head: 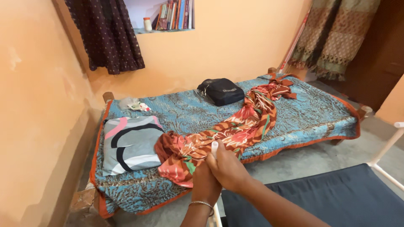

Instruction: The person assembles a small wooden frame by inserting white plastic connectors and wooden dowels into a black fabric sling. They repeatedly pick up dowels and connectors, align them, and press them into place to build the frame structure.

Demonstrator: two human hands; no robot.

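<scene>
1. Both hands meet at the near edge of the bed: the right hand (229, 168) lies over the left hand (206, 180), and the grip of each is closed around the top of a white pipe (214, 148), whose capped end sticks up between the fingers. A thin metal bangle (201, 204) sits on the left wrist.
2. Bed (320, 115): a low cot against the orange wall, covered by a blue patterned spread with an orange border.
3. Dark blue cot (336, 197): stretched on a white pipe frame at the lower right, just beside the arms.
4. Long cloth (235, 126): an orange, red and cream printed length, bunched and trailing diagonally across the bed from the far right corner to the near edge, where its end touches the hands.
5. Pillow (130, 143): grey with pink, black and white curves, lying at the left end of the bed, touching the cloth.
6. Black bag (221, 91): lying on the far side of the bed, near the wall.
7. Books (174, 14): standing in a wall niche above the bed, with a small jar (147, 23) beside them.
</scene>
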